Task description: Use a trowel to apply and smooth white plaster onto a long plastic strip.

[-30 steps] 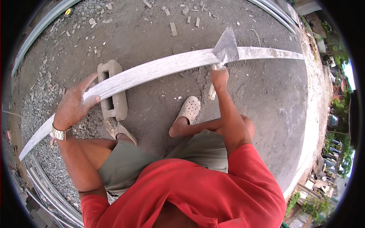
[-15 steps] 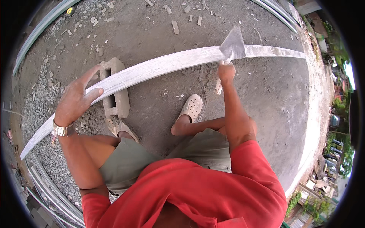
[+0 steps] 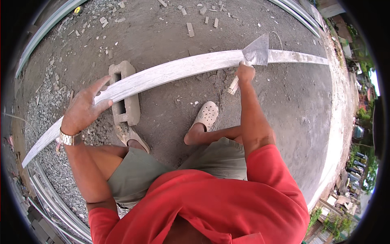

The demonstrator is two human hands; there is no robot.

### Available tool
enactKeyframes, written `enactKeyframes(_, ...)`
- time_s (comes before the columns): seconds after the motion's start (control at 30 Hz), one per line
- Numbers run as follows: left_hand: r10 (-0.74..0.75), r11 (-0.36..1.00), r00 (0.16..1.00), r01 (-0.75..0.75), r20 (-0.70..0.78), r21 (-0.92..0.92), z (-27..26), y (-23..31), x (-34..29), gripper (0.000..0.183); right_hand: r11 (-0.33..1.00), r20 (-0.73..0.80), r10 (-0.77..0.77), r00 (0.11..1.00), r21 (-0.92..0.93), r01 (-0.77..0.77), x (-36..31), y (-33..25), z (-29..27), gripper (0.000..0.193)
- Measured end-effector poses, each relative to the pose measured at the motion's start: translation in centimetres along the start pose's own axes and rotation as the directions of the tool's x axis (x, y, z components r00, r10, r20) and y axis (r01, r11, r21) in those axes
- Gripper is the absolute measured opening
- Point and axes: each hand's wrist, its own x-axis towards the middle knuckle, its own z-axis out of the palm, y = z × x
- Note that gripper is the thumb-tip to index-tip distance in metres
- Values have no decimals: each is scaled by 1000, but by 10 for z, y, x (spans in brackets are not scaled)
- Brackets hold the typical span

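Observation:
A long whitish metal bar [image 3: 178,68], bowed by the lens, crosses in front of me from lower left to upper right. My left hand [image 3: 83,109] grips it near its left part, thumb on the near edge and fingers over the far one. Under the bar, just right of that hand, lies a hollow concrete block [image 3: 131,110]. In my right fist [image 3: 245,72] is the handle of a pointed trowel [image 3: 257,51]. Its grey blade lies over the bar's right part, and the pale handle end sticks out below my fist.
Gravel [image 3: 50,95] spreads at the left. Broken block pieces [image 3: 190,29] litter the ground at the far side. Light metal lengths [image 3: 50,199] lie at lower left, with another rail [image 3: 40,36] at upper left. A pale ledge [image 3: 339,134] runs along the right side, greenery beyond.
My right hand and the trowel have moved slightly right along the bar, and the blade has turned a little clockwise. My left hand keeps its grip.

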Motion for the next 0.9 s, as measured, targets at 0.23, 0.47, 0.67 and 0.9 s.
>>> enactKeyframes(0.23, 68, 994, 992, -58, -102, 94, 2, 10, 21, 63, 987, 258, -116, 959, -77, 140, -110, 0, 38, 41)
enactKeyframes(0.47, 72, 997, 997, -71, -21, 43, -3, 9, 7, 64, 853, 104, 251, 962, 447, -271, 28, -14, -35, 27)
enactKeyframes(0.67, 0, 996, 1000, 2, -18, 93, -3, 18, 26, 63, 966, 85, -202, 976, 178, 185, -93, -10, 43, 25)
enactKeyframes(0.9, 52, 999, 998, -52, 19, 0, -2, 15, 10, 63, 871, 205, 121, 971, 447, -203, -2, -15, -10, 34)
